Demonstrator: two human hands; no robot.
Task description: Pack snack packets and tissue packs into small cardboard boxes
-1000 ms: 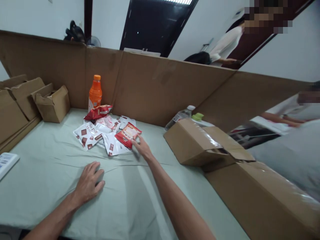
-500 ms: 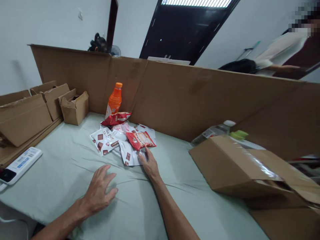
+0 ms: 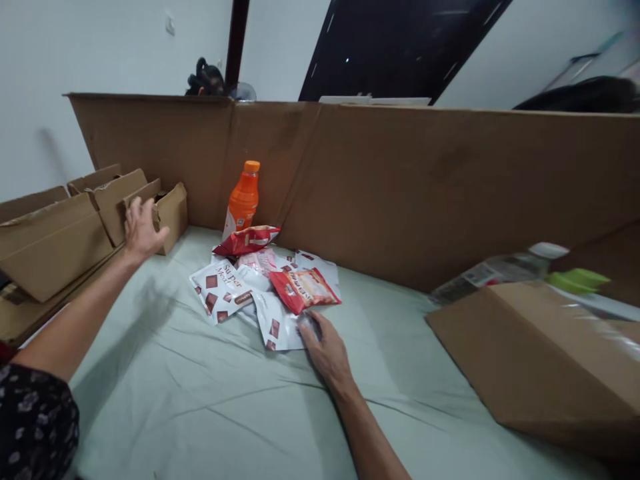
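Observation:
My left hand (image 3: 143, 230) is at the small open cardboard box (image 3: 173, 213) at the left, fingers apart over its near side. My right hand (image 3: 325, 347) is curled at the right edge of a pile of packets, around a small dark, shiny thing I cannot make out. Just above it lies a red and white snack packet (image 3: 305, 289). White packets with brown squares (image 3: 219, 288) spread beneath and to the left. Another red packet (image 3: 247, 240) leans at the foot of an upright orange bottle (image 3: 243, 197).
More open cardboard boxes (image 3: 55, 233) stand at the far left. A cardboard wall (image 3: 400, 193) runs along the back. At the right are a large cardboard box (image 3: 540, 353), a clear plastic bottle (image 3: 500, 272) and a green object (image 3: 579, 281). Behind the wall, a person's head shows.
My left hand has moved up and left from above the cloth to the small box. The fingers of my right hand have curled in beside the packets. The view has shifted.

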